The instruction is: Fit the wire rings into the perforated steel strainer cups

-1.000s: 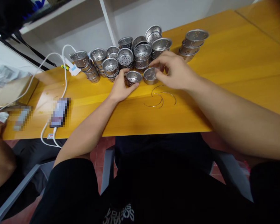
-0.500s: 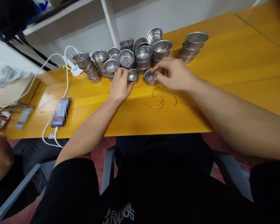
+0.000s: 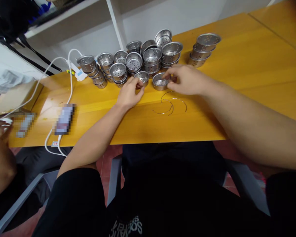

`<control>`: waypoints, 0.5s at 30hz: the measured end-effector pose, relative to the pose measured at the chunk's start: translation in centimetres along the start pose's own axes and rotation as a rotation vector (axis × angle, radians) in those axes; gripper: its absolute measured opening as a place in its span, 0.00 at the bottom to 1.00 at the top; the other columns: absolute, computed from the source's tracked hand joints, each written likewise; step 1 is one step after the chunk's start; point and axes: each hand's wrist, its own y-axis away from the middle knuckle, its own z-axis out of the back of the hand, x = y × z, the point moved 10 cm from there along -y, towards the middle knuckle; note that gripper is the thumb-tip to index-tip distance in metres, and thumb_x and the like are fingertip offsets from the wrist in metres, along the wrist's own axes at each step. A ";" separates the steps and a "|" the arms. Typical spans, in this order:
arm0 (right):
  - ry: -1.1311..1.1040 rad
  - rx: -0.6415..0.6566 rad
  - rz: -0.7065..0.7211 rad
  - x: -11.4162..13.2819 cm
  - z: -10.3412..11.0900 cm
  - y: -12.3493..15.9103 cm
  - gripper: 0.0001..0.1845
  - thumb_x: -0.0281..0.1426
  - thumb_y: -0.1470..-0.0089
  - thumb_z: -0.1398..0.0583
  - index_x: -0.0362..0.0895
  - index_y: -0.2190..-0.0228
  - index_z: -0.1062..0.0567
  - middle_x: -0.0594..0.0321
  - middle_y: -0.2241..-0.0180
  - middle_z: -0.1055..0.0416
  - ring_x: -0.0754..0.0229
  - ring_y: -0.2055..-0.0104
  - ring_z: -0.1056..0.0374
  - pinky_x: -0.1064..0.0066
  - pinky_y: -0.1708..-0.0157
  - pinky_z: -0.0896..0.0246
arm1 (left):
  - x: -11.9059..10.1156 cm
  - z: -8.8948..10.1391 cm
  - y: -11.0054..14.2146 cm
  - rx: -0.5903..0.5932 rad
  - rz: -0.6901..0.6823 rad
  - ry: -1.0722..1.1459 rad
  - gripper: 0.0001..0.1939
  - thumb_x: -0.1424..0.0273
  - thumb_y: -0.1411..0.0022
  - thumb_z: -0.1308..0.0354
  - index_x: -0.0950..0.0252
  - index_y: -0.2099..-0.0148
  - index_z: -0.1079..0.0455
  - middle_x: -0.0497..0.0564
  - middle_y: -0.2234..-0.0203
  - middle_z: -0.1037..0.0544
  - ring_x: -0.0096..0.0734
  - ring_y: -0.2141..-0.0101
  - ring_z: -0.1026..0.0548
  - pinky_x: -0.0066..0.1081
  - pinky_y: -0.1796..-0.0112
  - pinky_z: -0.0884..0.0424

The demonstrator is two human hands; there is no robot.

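Two small perforated metal cups stand side by side at the front of a group of similar cups. My left hand (image 3: 130,92) is by the left cup (image 3: 143,76), with its fingers curled and the thumb apart from them; I see nothing between them. At the right cup (image 3: 159,82), my right hand (image 3: 182,79) has its bent fingers closed at the right rim. Part of that rim is hidden behind the fingertips. Several thin curved wires (image 3: 172,102) lie on the table just in front of the cups.
Stacked perforated cups (image 3: 151,56) line the back of the table (image 3: 162,131), with a separate leaning stack (image 3: 204,49) at the right. A phone (image 3: 64,119) with a white cable (image 3: 71,82) lies left. Another person's hand (image 3: 0,128) shows at the far left.
My left hand has drawn its fingers off the left cup's side and shifted slightly right and toward me. That cup sits slightly farther back. My right hand stays at the right cup.
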 end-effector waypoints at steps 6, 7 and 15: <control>-0.051 0.070 0.040 0.9 -0.2 0.3 0.16 0.48 0.25 0.28 0.49 0.50 0.12 0.45 0.49 0.12 0.36 0.48 0.18 0.41 0.39 0.19 | -1.4 0.5 0.4 0.006 0.021 -0.003 0.10 0.59 0.22 0.26 0.58 0.47 0.17 0.53 0.55 0.07 0.42 0.59 0.12 0.44 0.50 0.14; -0.069 0.073 0.053 1.2 -0.2 0.4 0.17 0.51 0.25 0.27 0.51 0.50 0.12 0.47 0.49 0.12 0.35 0.48 0.17 0.40 0.39 0.18 | -1.6 0.5 0.5 0.006 0.020 0.015 0.14 0.56 0.23 0.24 0.57 0.45 0.16 0.53 0.54 0.06 0.41 0.60 0.12 0.44 0.50 0.13; -0.315 0.033 0.198 5.6 0.8 1.1 0.25 0.65 0.28 0.25 0.57 0.54 0.10 0.50 0.46 0.13 0.34 0.42 0.17 0.32 0.30 0.18 | -0.9 -0.6 0.6 0.015 -0.072 0.121 0.55 0.34 0.31 0.15 0.55 0.17 0.29 0.64 0.24 0.13 0.63 0.30 0.09 0.55 0.29 0.12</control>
